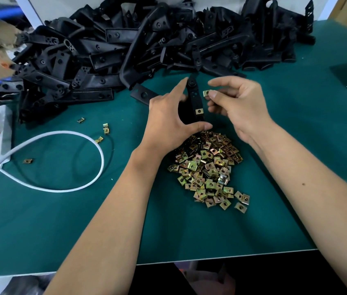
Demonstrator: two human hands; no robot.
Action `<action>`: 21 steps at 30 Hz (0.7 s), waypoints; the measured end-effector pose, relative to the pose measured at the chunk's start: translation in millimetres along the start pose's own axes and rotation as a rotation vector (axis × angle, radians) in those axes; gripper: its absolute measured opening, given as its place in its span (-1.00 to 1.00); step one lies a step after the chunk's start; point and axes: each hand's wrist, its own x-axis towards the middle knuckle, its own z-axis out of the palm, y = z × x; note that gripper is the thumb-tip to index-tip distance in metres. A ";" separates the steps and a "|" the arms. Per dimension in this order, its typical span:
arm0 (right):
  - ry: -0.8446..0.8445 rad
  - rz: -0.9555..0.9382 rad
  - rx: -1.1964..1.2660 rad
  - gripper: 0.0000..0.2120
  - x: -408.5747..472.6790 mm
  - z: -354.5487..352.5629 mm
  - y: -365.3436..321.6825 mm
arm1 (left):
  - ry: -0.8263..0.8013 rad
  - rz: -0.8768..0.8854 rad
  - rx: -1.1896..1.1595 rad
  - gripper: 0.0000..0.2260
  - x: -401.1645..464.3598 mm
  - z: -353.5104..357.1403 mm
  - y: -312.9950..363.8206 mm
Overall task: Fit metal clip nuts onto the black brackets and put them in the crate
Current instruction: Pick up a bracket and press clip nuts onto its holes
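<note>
Most of the work looks undone. A big heap of brackets (pixel 147 43) covers the far half of the green counter (pixel 285 167), lying every way, and I see no nuts on most of them; whether a few already carry nuts I cannot tell. No crate shows anywhere in view, so nothing can be counted as finished and stowed.

Nearer the person, a thick pile of nuts (pixel 208 167) sits on the counter, just below the hands, with a few strays (pixel 105 128) well off to the left by a white cable (pixel 66 135).

One bracket (pixel 194 96) is in hand, above the far edge of the nut pile. The left hand (pixel 168 116) holds it, thumb under its near end and fingers wrapped behind. It stands tilted, its long axis running away from the person, the holed tip pointing at the heap. One fitted nut (pixel 198 111) already sits on its near part.

The right hand (pixel 238 107) pinches a nut (pixel 206 93) between thumb and fingertips, just beside the bracket's right edge, not yet on. So this bracket seems half done.
</note>
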 end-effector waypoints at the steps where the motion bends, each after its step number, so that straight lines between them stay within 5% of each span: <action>1: 0.007 -0.004 -0.004 -0.85 0.0 0.3 0.1 | -0.004 0.003 0.009 0.02 -0.2 0.7 0.3; 21: 0.029 0.050 0.063 -0.92 -2.5 2.4 -4.7 | 0.003 0.058 0.057 0.03 -1.7 5.4 3.9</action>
